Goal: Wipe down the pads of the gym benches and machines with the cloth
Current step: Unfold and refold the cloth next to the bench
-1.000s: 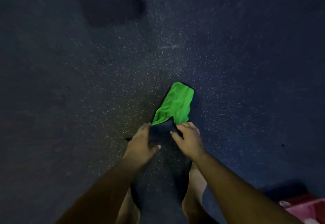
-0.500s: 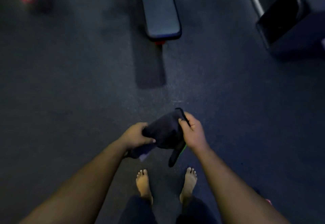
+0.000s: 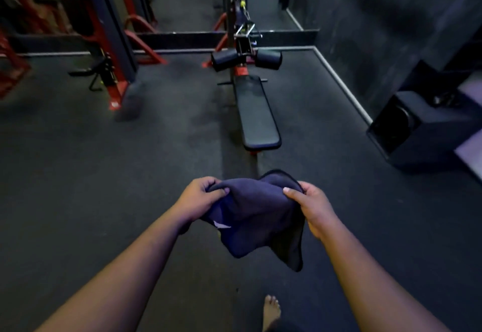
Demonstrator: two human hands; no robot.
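Observation:
A dark blue cloth (image 3: 255, 214) hangs between my two hands at chest height. My left hand (image 3: 199, 198) grips its left edge and my right hand (image 3: 311, 205) pinches its right edge, thumbs on top. Ahead on the floor stands a flat bench with a long black pad (image 3: 257, 112), running away from me. Two black roller pads (image 3: 246, 60) sit at its far end, on a red and black cable machine (image 3: 241, 18). The cloth is well short of the bench.
A red and black rack (image 3: 109, 44) stands at the left. A black speaker box (image 3: 414, 128) sits on the floor at the right, by the dark wall. A mirror lines the far wall. My bare foot (image 3: 271, 311) shows at the bottom.
The view has lifted from the floor to the bench and machine. The cloth, which showed a green side a second ago, now shows only dark blue and is spread wider between my hands.

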